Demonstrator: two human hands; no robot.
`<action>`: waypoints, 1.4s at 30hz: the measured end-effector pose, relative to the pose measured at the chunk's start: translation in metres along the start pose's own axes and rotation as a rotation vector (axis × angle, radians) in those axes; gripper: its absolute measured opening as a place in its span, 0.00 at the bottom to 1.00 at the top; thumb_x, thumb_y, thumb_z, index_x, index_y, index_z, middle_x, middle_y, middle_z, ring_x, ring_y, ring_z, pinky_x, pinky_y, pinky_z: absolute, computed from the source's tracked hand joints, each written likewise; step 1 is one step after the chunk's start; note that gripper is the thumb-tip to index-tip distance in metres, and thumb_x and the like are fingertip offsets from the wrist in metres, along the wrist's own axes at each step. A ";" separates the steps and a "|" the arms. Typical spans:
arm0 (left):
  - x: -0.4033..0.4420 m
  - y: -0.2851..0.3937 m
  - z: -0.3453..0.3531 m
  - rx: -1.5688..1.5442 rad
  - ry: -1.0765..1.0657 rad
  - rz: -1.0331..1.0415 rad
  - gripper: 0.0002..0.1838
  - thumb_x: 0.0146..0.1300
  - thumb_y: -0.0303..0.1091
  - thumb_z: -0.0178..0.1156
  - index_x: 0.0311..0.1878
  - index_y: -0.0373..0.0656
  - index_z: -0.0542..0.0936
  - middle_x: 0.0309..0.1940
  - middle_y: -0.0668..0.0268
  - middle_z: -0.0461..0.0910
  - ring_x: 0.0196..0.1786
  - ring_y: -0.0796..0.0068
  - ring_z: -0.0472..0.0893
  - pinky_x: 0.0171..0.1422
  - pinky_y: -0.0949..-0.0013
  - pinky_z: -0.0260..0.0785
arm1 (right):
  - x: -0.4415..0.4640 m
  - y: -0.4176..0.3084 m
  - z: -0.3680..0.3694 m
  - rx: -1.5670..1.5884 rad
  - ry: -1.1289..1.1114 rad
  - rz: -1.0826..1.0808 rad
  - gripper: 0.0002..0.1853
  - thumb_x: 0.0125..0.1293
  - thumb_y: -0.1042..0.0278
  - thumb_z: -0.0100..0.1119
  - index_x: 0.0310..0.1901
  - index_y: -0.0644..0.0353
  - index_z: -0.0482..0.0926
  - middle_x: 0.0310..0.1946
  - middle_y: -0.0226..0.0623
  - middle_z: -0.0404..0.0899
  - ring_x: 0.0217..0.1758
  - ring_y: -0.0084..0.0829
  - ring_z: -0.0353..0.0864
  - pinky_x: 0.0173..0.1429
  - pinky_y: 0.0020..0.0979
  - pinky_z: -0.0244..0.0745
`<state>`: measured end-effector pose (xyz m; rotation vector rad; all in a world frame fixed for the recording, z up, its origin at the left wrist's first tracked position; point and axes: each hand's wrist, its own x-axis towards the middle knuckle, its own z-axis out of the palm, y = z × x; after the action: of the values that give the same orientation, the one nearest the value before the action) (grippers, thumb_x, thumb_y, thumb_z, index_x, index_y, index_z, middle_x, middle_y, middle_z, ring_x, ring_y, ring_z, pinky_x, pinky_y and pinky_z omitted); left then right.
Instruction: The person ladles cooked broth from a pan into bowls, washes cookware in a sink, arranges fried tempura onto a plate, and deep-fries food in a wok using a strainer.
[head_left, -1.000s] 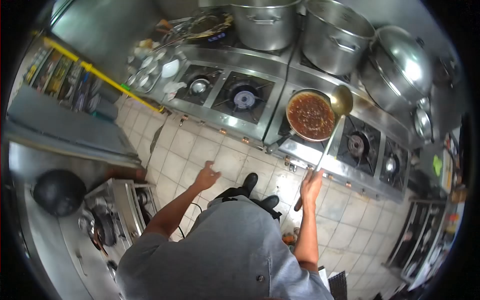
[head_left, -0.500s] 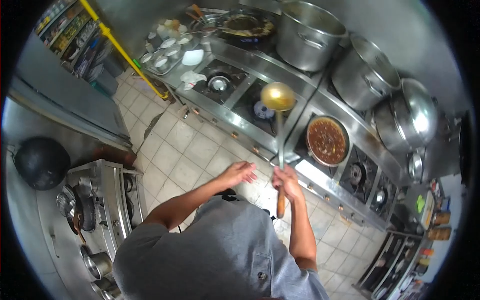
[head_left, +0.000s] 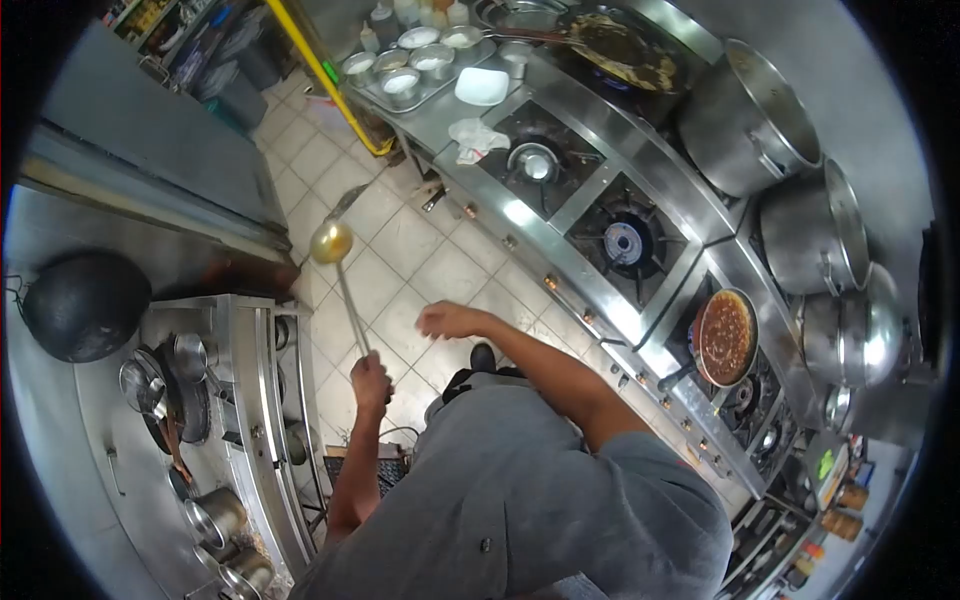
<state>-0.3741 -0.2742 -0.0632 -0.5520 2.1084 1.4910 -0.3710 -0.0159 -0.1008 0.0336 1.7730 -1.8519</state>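
My left hand (head_left: 371,382) is closed around the handle of a long metal ladle (head_left: 348,300), out over the tiled floor at the left. The ladle's bowl is golden, with a yellow-orange patch inside; whether that is liquid or reflection I cannot tell. My right hand (head_left: 449,320) hovers in front of my body, holding nothing, its fingers loosely apart and slightly blurred. A pan of red-brown sauce (head_left: 727,338) with bits in it sits on the stove (head_left: 592,290) to the right, away from both hands.
Large steel pots (head_left: 750,125) line the back of the stove. A wok (head_left: 625,50) with food residue is at the far end, near a tray of small bowls (head_left: 430,65) and a white cloth (head_left: 477,139). A yellow pipe (head_left: 325,75) and a left-hand counter with pans (head_left: 185,380) flank the floor.
The ladle has passed from my right hand to my left and swung from above the stove to over the floor. My view and body have turned left.
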 end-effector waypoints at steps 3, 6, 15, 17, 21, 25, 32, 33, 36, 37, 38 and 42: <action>0.061 -0.064 -0.065 0.005 0.055 -0.066 0.19 0.73 0.43 0.55 0.25 0.44 0.70 0.14 0.71 0.66 0.11 0.77 0.66 0.12 0.69 0.57 | -0.001 0.022 -0.071 0.133 0.237 0.098 0.14 0.73 0.58 0.56 0.51 0.56 0.81 0.42 0.34 0.85 0.44 0.28 0.84 0.45 0.32 0.80; 0.094 -0.114 -0.121 -0.007 0.128 -0.331 0.18 0.70 0.37 0.59 0.23 0.44 0.70 0.13 0.69 0.66 0.12 0.73 0.66 0.13 0.66 0.57 | -0.009 0.015 -0.170 0.327 0.464 0.009 0.13 0.69 0.64 0.58 0.51 0.59 0.80 0.41 0.35 0.84 0.43 0.28 0.84 0.43 0.34 0.81; 0.067 -0.083 -0.221 1.018 -0.249 0.211 0.07 0.64 0.35 0.60 0.35 0.42 0.81 0.26 0.56 0.80 0.28 0.62 0.81 0.32 0.58 0.72 | 0.072 -0.194 -0.416 1.079 0.887 -0.658 0.47 0.66 0.43 0.66 0.71 0.69 0.54 0.66 0.55 0.66 0.73 0.51 0.64 0.73 0.49 0.65; 0.078 -0.055 -0.215 1.011 -0.211 0.123 0.07 0.64 0.36 0.60 0.36 0.42 0.81 0.27 0.57 0.80 0.28 0.63 0.81 0.33 0.58 0.72 | 0.090 -0.234 -0.453 1.240 0.802 -0.839 0.42 0.69 0.44 0.64 0.68 0.69 0.56 0.60 0.55 0.69 0.68 0.50 0.69 0.71 0.52 0.67; 0.126 -0.008 -0.205 1.031 -0.214 0.118 0.08 0.66 0.37 0.59 0.38 0.42 0.80 0.27 0.59 0.79 0.29 0.64 0.79 0.34 0.59 0.71 | 0.133 -0.267 -0.505 1.247 1.315 -0.853 0.07 0.76 0.68 0.52 0.43 0.62 0.70 0.28 0.37 0.73 0.28 0.35 0.77 0.35 0.45 0.79; 0.203 0.032 -0.193 1.037 -0.278 0.186 0.09 0.67 0.38 0.58 0.40 0.43 0.80 0.28 0.61 0.78 0.29 0.66 0.78 0.35 0.60 0.70 | 0.110 -0.275 -0.483 1.060 1.569 -0.694 0.07 0.74 0.69 0.53 0.38 0.61 0.71 0.23 0.33 0.72 0.21 0.29 0.74 0.24 0.37 0.75; 0.401 0.050 -0.187 0.273 -0.551 0.150 0.08 0.68 0.38 0.58 0.40 0.44 0.77 0.26 0.69 0.73 0.28 0.74 0.74 0.33 0.66 0.69 | 0.014 -0.248 -0.458 0.377 1.873 -0.179 0.11 0.71 0.65 0.58 0.32 0.59 0.72 0.18 0.29 0.70 0.16 0.24 0.69 0.17 0.32 0.64; 0.430 0.057 -0.186 0.007 -0.612 -0.216 0.07 0.68 0.37 0.58 0.40 0.45 0.77 0.25 0.70 0.72 0.27 0.75 0.73 0.32 0.68 0.68 | -0.013 -0.247 -0.458 0.226 1.909 -0.027 0.11 0.71 0.63 0.57 0.34 0.61 0.75 0.19 0.31 0.71 0.16 0.24 0.70 0.18 0.32 0.66; 0.483 0.086 -0.178 -0.130 -0.524 -0.583 0.05 0.66 0.35 0.58 0.38 0.45 0.77 0.24 0.70 0.71 0.26 0.75 0.72 0.31 0.69 0.67 | -0.092 -0.202 -0.474 -0.335 2.045 0.268 0.14 0.72 0.61 0.58 0.35 0.64 0.75 0.19 0.34 0.75 0.17 0.27 0.74 0.19 0.36 0.68; 0.491 0.096 -0.174 -0.064 -0.524 -0.537 0.05 0.66 0.35 0.58 0.38 0.45 0.77 0.24 0.70 0.71 0.26 0.75 0.72 0.30 0.69 0.67 | -0.124 -0.181 -0.484 -0.573 2.006 0.380 0.14 0.72 0.61 0.58 0.37 0.65 0.75 0.19 0.36 0.76 0.17 0.28 0.75 0.19 0.37 0.68; 0.497 0.103 -0.171 -0.010 -0.530 -0.492 0.05 0.65 0.34 0.58 0.37 0.45 0.77 0.23 0.69 0.71 0.25 0.74 0.73 0.30 0.68 0.67 | -0.139 -0.198 -0.474 -0.429 1.955 0.434 0.14 0.72 0.60 0.59 0.38 0.66 0.76 0.18 0.37 0.76 0.17 0.28 0.76 0.19 0.36 0.68; 0.515 0.125 -0.167 0.181 -0.585 -0.320 0.04 0.63 0.32 0.58 0.34 0.43 0.76 0.22 0.68 0.72 0.24 0.73 0.74 0.29 0.66 0.67 | -0.182 -0.226 -0.446 -0.271 1.834 0.334 0.14 0.73 0.62 0.57 0.36 0.66 0.75 0.17 0.35 0.74 0.14 0.26 0.72 0.16 0.33 0.64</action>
<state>-0.8834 -0.4136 -0.2348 -0.3137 1.5881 1.0971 -0.4722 0.4559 0.1224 2.3207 2.6175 -1.0562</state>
